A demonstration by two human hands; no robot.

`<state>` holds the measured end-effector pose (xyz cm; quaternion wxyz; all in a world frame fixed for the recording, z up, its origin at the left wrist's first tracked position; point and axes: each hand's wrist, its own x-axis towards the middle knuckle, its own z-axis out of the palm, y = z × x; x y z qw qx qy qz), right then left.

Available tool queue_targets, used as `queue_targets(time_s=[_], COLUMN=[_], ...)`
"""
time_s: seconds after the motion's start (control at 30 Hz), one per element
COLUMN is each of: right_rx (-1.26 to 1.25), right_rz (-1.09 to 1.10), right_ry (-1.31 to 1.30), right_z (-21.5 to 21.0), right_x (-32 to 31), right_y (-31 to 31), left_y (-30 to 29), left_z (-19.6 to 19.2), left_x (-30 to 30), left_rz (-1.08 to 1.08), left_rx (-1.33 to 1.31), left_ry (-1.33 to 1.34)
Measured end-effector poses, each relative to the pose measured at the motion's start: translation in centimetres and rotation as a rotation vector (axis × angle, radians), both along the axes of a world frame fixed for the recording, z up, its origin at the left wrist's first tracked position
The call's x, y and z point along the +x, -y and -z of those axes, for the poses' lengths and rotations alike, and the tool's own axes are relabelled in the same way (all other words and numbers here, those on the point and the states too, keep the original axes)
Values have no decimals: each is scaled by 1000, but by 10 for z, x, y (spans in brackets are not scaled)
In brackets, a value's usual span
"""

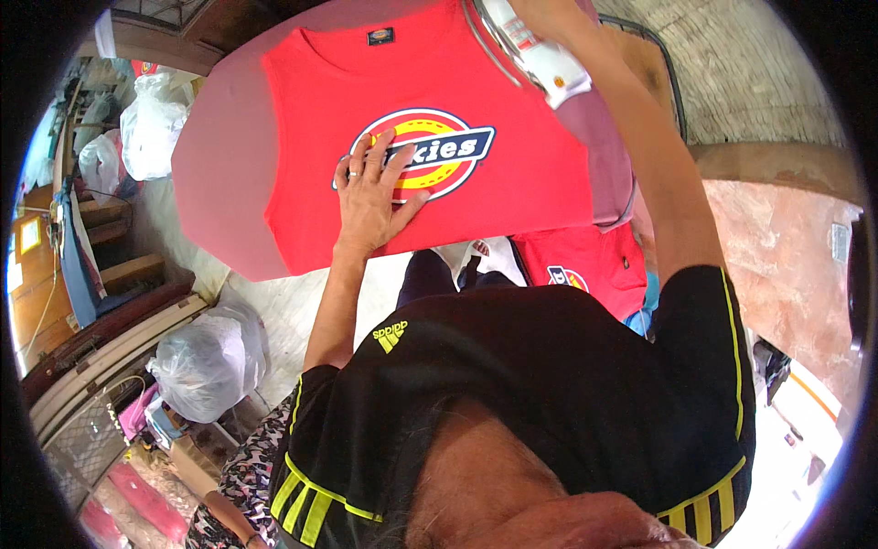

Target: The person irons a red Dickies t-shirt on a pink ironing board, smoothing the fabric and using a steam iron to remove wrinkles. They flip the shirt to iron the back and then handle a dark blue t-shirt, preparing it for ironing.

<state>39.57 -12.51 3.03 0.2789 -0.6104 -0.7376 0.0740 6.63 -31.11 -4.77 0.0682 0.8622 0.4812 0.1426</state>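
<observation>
A red sleeveless shirt (357,87) lies spread on a mauve-covered ironing board (219,137), its neckline toward the far side. On its chest is a round yellow, white and navy printed emblem (462,146). My left hand (370,197) rests flat on the shirt, fingers spread over the left part of the print, a ring on one finger. At the shirt's far right edge my right hand (549,16) is closed on a white clothes iron (540,62), which is smeared by motion. The picture's upper edge and the wrist hide most of those fingers.
Another red printed garment (594,261) hangs below the board's near right edge. White plastic bags (151,128) hang at the left, and a filled plastic bag (210,361) stands lower left. Someone's patterned clothing (247,467) and arm show near the lower left. A dark-framed stand (663,69) is beyond my right forearm.
</observation>
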Motion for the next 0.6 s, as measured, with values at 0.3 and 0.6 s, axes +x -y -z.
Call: queue_targets(time_s=[0.3, 0.6], right_rx=[-210, -186], right_rz=[219, 73], right_ry=[-35, 254], right_z=[-27, -37], right_x=[-12, -7], right_y=[-6, 52], left_y=[-181, -246], left_z=[27, 37], left_x=[-52, -82], left_rz=[-224, -313], left_rx=[314, 365], left_ry=[-36, -31])
